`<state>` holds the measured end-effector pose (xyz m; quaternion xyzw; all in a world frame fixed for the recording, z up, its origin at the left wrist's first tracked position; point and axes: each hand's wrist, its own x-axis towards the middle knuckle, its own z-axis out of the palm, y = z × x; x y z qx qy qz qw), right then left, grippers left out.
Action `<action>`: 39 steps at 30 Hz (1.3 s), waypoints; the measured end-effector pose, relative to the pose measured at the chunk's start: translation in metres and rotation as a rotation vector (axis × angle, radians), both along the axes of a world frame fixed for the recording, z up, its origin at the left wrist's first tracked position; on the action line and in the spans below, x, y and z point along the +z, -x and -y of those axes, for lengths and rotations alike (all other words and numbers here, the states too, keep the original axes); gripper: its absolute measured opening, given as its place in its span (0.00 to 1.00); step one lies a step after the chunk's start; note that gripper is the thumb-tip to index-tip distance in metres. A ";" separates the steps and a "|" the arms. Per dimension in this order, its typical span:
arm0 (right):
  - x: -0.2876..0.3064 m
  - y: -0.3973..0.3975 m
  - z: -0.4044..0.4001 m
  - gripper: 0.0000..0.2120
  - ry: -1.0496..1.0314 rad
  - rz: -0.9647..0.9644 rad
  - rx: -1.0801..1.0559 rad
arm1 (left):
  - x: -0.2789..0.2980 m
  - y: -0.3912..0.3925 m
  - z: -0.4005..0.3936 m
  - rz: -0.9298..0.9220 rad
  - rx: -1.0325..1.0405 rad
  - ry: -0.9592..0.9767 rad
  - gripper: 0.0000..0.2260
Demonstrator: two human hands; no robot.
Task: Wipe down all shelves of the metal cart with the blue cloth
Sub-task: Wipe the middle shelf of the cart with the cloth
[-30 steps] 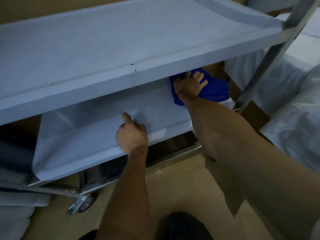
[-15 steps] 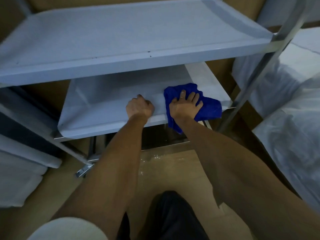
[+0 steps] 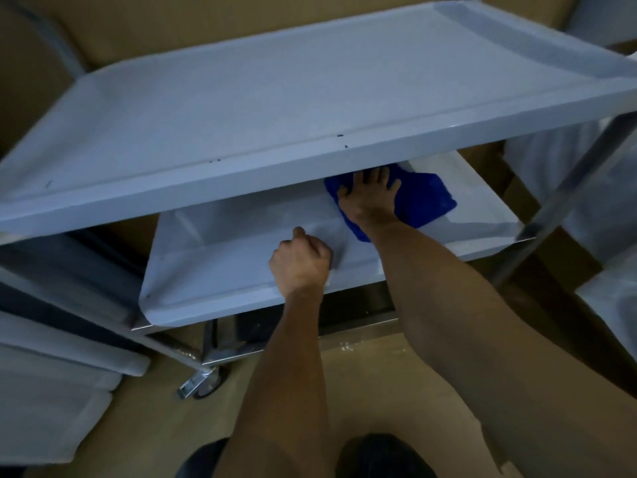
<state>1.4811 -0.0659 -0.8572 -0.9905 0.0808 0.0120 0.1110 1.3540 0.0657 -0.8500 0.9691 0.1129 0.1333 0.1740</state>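
The metal cart fills the view, its upper shelf (image 3: 310, 98) overhanging the shelf below (image 3: 224, 270). A blue cloth (image 3: 424, 198) lies on the lower shelf, right of centre, partly tucked under the upper shelf's front lip. My right hand (image 3: 368, 194) presses flat on the cloth with fingers spread, fingertips hidden under the lip. My left hand (image 3: 300, 260) grips the front rim of the lower shelf, fingers curled over it, thumb pointing up.
A cart upright post (image 3: 568, 188) slants down on the right. A caster wheel (image 3: 203, 381) sits on the tan floor at lower left. White wrapped bundles (image 3: 51, 408) lie left and right of the cart. Cardboard stands behind it.
My right hand has pushed the blue cloth away from the front rim, deeper under the upper shelf. The left hand keeps its grip on the rim. The view has tilted.
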 end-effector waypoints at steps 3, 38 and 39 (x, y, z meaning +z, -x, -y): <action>0.004 0.010 -0.016 0.30 0.005 0.007 0.201 | 0.001 0.002 0.000 0.000 0.004 -0.008 0.09; 0.001 0.039 -0.043 0.29 -0.057 -0.031 0.154 | 0.013 0.012 -0.005 0.024 0.029 0.224 0.10; 0.000 0.046 -0.046 0.30 -0.051 -0.016 0.111 | 0.017 0.018 -0.012 0.056 0.046 0.251 0.10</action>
